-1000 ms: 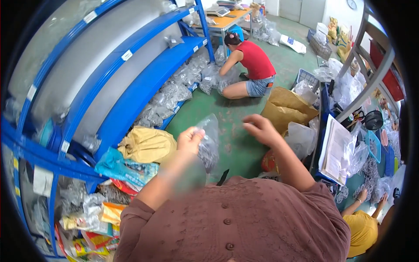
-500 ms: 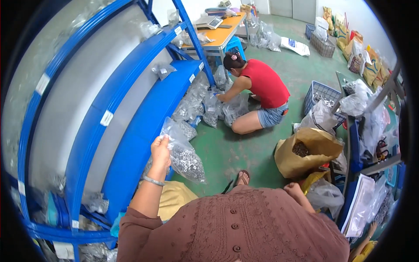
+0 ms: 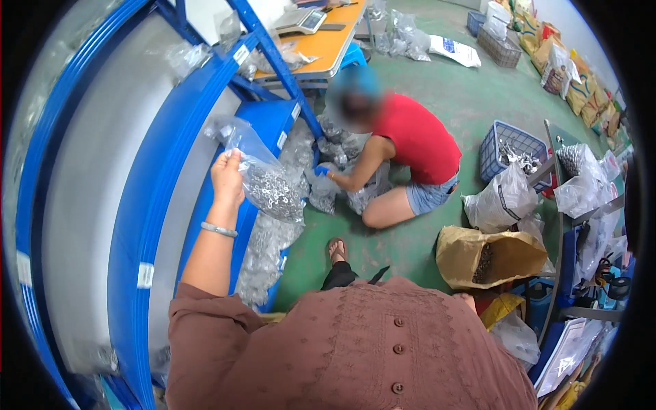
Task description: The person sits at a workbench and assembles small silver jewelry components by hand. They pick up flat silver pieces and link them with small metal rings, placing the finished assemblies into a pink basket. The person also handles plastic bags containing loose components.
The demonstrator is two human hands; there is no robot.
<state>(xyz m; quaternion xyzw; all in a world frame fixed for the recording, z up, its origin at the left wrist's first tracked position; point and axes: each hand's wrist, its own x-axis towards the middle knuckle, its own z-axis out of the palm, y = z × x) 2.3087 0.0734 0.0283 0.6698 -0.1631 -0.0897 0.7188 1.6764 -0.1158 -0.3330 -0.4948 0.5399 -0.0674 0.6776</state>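
My left hand [image 3: 227, 179] is closed round the neck of a clear plastic bag [image 3: 272, 191] of small, shiny metal pieces, some ring-shaped. The bag hangs tilted in front of the blue shelf rack [image 3: 130, 273], above other bags of metal parts [image 3: 263, 256] on its lowest level. Only a sliver of my right hand [image 3: 467, 299] shows past my brown shirt, by a yellow bag [image 3: 501, 309]; its fingers are hidden. Ahead, a co-worker in a red top [image 3: 418, 140] crouches, a blue-gloved hand [image 3: 321, 170] among clear bags [image 3: 324, 194] on the floor.
On the right stand an open brown paper sack [image 3: 454, 256] with dark pieces inside, a white plastic bag [image 3: 502, 198] and a blue crate [image 3: 509, 133]. A cluttered rack edge [image 3: 557, 266] runs along there. An orange-topped table [image 3: 335, 44] with a scale [image 3: 301, 22] stands at the back.
My view has moved forward along the shelves, and the rack and sack have shifted in it. My left hand has carried the bag along, still gripped. My right hand has mostly slipped from sight.
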